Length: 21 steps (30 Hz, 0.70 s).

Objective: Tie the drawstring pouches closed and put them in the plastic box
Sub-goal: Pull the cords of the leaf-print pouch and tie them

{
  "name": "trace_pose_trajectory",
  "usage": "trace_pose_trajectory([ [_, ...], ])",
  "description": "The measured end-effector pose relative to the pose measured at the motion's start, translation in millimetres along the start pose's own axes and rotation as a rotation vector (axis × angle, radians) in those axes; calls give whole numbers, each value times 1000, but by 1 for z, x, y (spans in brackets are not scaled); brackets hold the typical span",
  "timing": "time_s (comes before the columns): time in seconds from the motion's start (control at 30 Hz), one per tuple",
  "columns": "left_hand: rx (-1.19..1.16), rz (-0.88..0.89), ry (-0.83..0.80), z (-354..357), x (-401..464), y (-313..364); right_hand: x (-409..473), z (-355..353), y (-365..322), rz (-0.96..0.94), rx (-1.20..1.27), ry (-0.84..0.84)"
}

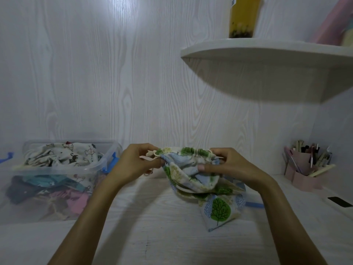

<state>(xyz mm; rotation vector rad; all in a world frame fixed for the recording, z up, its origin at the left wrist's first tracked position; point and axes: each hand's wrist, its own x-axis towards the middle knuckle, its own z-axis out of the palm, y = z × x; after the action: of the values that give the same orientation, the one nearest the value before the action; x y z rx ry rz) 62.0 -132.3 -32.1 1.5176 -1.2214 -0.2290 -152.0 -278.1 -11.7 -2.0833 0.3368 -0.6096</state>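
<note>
Plainly, everything arranges itself around the plastic box (pixel 107 165), so take that as the landmark. It sits at the back of the white desk (pixel 152 226), against the wall, lid off, presumably so finished work can be dropped straight in. Several fabric pouches already fill it; a cat-print pouch (pixel 63 155) lies on top.

To the right of the box, held above the desk, is the tree-print pouch (pixel 191 169), cream cloth with green and blue trees. Its mouth is gathered along the top edge, which suggests it is being drawn closed but is not yet tied. Below it, further right of the box, a second tree-print pouch (pixel 217 209) lies flat on the desk, probably waiting its turn.

Nearest the box, the left hand (pixel 133 163) has its fingers curled and pinches the pale drawstring (pixel 152 154) at the left end of the gathered mouth. On the far side from the box, the right hand (pixel 227 167) grasps the other end of the mouth, thumb pressed on the cloth. Opposed like this, the hands can pull the cord taut.

Far right of the box stands a pink pen holder (pixel 303 169); above it a shelf (pixel 267 60) carries a yellow drink (pixel 243 18).
</note>
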Motion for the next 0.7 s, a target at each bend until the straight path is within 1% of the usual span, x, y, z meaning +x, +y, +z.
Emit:
trace_pose_trajectory([
  [0.07, 10, -39, 17, 1, 0, -1, -4, -2, 0, 42, 15, -82],
  [0.1, 22, -58, 19, 1, 0, -1, -5, -2, 0, 53, 26, -80],
  [0.13, 31, -79, 15, 1, 0, -1, -4, -2, 3, 59, 56, -47],
  [0.2, 47, -119, -13, 1, -1, 1, -2, -1, 5, 82, 159, 77],
  [0.27, 66, -139, -65, -1, -2, 3, 3, 1, 7, 105, 288, 195],
  [0.33, 30, -161, -100, -1, -4, 6, 10, 5, 10, 141, 443, 308],
  [0.4, -73, -210, -82, 1, -4, 8, 18, 8, 13, 195, 650, 370],
  [0.5, -332, -320, 60, 8, 0, 9, 24, 12, 16, 314, 944, 388],
  [0.57, -534, -387, 138, 14, 2, 8, 25, 13, 16, 326, 1073, 377],
  [0.7, -876, -451, 141, 17, 4, 8, 23, 7, 14, 273, 1193, 442],
])
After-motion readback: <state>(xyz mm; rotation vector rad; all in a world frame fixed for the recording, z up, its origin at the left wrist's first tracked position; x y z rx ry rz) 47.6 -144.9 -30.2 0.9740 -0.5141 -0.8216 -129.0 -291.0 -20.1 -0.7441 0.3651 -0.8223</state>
